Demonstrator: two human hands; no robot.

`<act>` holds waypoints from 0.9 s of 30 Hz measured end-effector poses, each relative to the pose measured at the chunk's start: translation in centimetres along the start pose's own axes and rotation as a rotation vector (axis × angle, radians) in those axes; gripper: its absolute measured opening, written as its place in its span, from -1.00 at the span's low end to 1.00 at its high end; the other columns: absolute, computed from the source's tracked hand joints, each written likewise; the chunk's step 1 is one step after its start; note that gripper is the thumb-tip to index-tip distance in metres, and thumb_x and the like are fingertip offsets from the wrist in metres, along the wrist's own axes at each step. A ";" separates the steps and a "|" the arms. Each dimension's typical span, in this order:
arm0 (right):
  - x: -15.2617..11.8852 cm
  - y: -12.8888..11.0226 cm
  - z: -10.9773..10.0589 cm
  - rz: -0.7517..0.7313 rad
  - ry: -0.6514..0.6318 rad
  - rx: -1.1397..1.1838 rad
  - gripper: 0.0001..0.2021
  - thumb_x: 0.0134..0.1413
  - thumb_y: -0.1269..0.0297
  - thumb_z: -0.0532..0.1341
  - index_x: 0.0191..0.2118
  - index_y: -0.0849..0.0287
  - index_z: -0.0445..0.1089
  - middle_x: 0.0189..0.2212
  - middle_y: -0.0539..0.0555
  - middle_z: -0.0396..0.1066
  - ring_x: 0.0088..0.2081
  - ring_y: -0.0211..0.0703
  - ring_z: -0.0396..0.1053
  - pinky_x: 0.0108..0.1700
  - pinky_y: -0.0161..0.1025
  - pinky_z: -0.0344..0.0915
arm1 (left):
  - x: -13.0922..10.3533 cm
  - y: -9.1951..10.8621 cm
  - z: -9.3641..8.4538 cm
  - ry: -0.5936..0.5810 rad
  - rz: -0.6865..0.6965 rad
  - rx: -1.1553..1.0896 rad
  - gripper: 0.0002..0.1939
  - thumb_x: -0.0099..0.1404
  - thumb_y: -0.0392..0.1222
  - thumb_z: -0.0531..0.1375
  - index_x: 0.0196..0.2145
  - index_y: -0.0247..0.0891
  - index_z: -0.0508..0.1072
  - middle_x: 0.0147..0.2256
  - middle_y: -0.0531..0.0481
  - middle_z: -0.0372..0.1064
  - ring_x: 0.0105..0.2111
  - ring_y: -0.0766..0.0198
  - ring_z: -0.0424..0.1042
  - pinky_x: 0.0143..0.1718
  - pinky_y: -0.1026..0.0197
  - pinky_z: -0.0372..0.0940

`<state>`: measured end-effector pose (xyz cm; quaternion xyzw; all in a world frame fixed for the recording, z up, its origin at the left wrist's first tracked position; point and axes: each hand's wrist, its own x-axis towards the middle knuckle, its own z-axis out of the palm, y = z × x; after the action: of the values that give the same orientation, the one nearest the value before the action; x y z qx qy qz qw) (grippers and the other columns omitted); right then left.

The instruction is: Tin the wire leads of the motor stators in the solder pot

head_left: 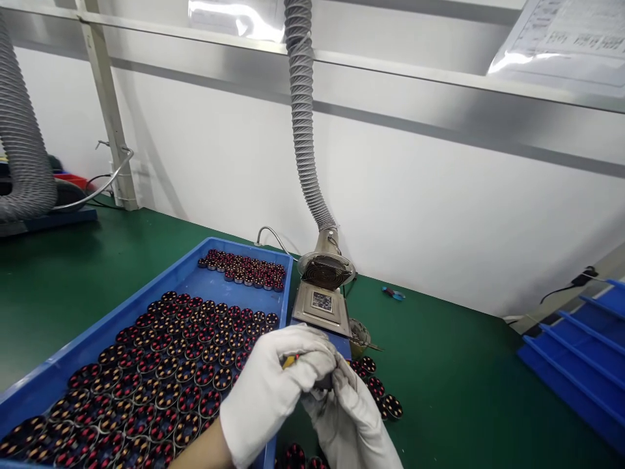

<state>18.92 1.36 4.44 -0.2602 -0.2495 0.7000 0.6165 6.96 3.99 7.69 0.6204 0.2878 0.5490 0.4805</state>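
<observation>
My left hand [278, 391] and my right hand [352, 410], both in white gloves, meet in front of the metal solder pot [322, 311]. Fingers of both are closed around a small dark part [323, 382], mostly hidden by the gloves. A bit of yellow [290, 361] shows between the left thumb and fingers; its kind cannot be told. Left of the hands, a blue tray [161, 278] holds many round motor stators [168, 366] with red and copper-coloured windings. More stators [375, 387] lie on the green table just beyond my right hand.
A grey extraction hose [303, 124] comes down to a round hood [326, 267] over the pot. Behind the hands stands a small container [359, 332] with thin rods. Blue-handled cutters [393, 294] lie farther back. Blue bins [581, 365] stand at the right.
</observation>
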 end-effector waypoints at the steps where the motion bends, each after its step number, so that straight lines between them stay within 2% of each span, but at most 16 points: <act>1: 0.0 -0.1 0.1 0.019 -0.003 0.009 -0.71 -0.27 0.25 0.43 -0.29 0.07 0.50 -0.37 0.06 0.53 -0.37 -0.12 0.47 -0.23 -0.08 0.41 | 0.0 0.0 -0.2 0.037 -0.020 -0.007 -0.83 0.12 -0.32 0.13 -0.49 -0.26 0.53 -0.42 0.00 0.51 -0.36 0.23 0.46 -0.29 0.26 0.36; 4: -0.3 -0.7 0.4 0.078 -0.030 0.049 -0.70 -0.26 0.21 0.42 -0.28 0.08 0.51 -0.37 0.08 0.55 -0.41 -0.16 0.47 -0.28 -0.18 0.41 | 0.1 0.1 -1.2 0.193 -0.084 -0.007 -0.84 0.15 -0.27 0.13 -0.44 -0.26 0.53 -0.37 0.00 0.53 -0.31 0.22 0.47 -0.24 0.27 0.36; 5: -0.4 -0.9 0.4 0.094 -0.043 0.069 -0.70 -0.25 0.19 0.42 -0.28 0.08 0.52 -0.36 0.09 0.55 -0.41 -0.18 0.48 -0.30 -0.22 0.41 | 0.1 0.2 -1.5 0.208 -0.092 0.020 -0.83 0.16 -0.25 0.13 -0.41 -0.25 0.54 -0.31 -0.02 0.53 -0.26 0.21 0.46 -0.19 0.26 0.35; 7: -0.6 -1.3 0.3 0.113 -0.075 0.112 -0.75 -0.21 0.18 0.40 -0.30 0.07 0.52 -0.32 0.08 0.55 -0.37 -0.20 0.48 -0.30 -0.27 0.40 | 0.0 0.2 -1.9 0.119 -0.067 0.119 -0.82 0.10 -0.25 0.19 -0.31 -0.21 0.54 -0.17 -0.03 0.49 -0.14 0.16 0.42 -0.06 0.20 0.29; 10: -0.7 -1.3 -0.1 0.113 -0.121 0.150 -0.81 -0.18 0.18 0.38 -0.33 0.02 0.53 -0.29 0.01 0.55 -0.31 -0.20 0.47 -0.23 -0.23 0.40 | -0.1 0.1 -1.6 -0.153 0.036 0.285 -0.51 -0.06 -0.38 0.28 -0.12 -0.10 0.48 0.00 -0.01 0.38 0.01 0.11 0.31 0.07 0.11 0.16; 11: -0.6 -1.3 -0.3 0.115 -0.131 0.157 -0.82 -0.18 0.18 0.38 -0.34 0.00 0.53 -0.28 -0.02 0.55 -0.30 -0.20 0.46 -0.20 -0.22 0.40 | -0.1 0.1 -1.4 -0.197 0.072 0.308 -0.47 -0.07 -0.41 0.27 -0.10 -0.07 0.47 -0.01 0.00 0.39 0.01 0.12 0.30 0.08 0.11 0.14; 13: -0.5 -1.2 -0.5 0.131 -0.134 0.156 -0.81 -0.18 0.17 0.38 -0.33 -0.01 0.52 -0.28 -0.05 0.55 -0.29 -0.21 0.45 -0.17 -0.20 0.40 | 0.0 0.1 -1.0 -0.220 0.116 0.283 -0.56 -0.03 -0.40 0.27 -0.16 -0.08 0.51 -0.08 -0.01 0.44 -0.04 0.13 0.34 0.03 0.13 0.17; 17: -0.3 -0.8 -0.1 0.140 -0.108 0.103 -0.79 -0.22 0.15 0.40 -0.36 0.01 0.52 -0.34 -0.02 0.55 -0.34 -0.17 0.46 -0.20 -0.14 0.40 | 0.3 0.3 -0.4 -0.131 0.046 0.087 -0.78 -0.04 -0.30 0.29 -0.35 -0.20 0.59 -0.26 -0.07 0.52 -0.20 0.13 0.43 -0.10 0.18 0.27; 21: -0.5 -0.6 0.6 0.146 -0.100 0.075 -0.75 -0.25 0.15 0.41 -0.35 0.07 0.53 -0.37 0.02 0.56 -0.37 -0.18 0.49 -0.28 -0.25 0.40 | 0.3 -0.2 -0.2 0.020 -0.122 -0.122 -0.89 0.05 -0.26 0.21 -0.52 -0.24 0.56 -0.42 -0.04 0.52 -0.31 0.18 0.44 -0.24 0.24 0.31; 24: -0.6 -1.0 0.7 0.197 -0.118 0.068 -0.74 -0.23 0.17 0.41 -0.34 0.16 0.53 -0.39 0.09 0.56 -0.39 -0.24 0.49 -0.29 -0.34 0.39 | 0.2 -0.4 -0.8 0.143 -0.191 -0.275 -0.85 0.10 -0.16 0.21 -0.50 -0.25 0.55 -0.44 -0.03 0.51 -0.35 0.21 0.45 -0.24 0.25 0.32; 25: -0.6 -1.1 0.7 0.206 -0.124 0.074 -0.73 -0.22 0.17 0.41 -0.33 0.18 0.53 -0.39 0.10 0.56 -0.39 -0.24 0.49 -0.29 -0.35 0.39 | 0.2 -0.3 -1.2 0.149 -0.193 -0.288 -0.87 0.08 -0.17 0.22 -0.46 -0.24 0.56 -0.41 -0.03 0.52 -0.32 0.20 0.45 -0.22 0.24 0.32; 27: -0.7 -1.3 0.5 0.192 -0.138 0.102 -0.75 -0.19 0.19 0.40 -0.31 0.14 0.53 -0.37 0.09 0.56 -0.38 -0.24 0.49 -0.28 -0.34 0.39 | 0.2 0.1 -1.8 0.078 -0.225 -0.221 -0.83 -0.04 -0.26 0.27 -0.40 -0.24 0.57 -0.34 -0.05 0.52 -0.25 0.14 0.44 -0.22 0.23 0.32</act>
<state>19.64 0.85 5.74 -0.2025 -0.2291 0.7838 0.5405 5.29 4.64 7.78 0.5060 0.3116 0.5438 0.5926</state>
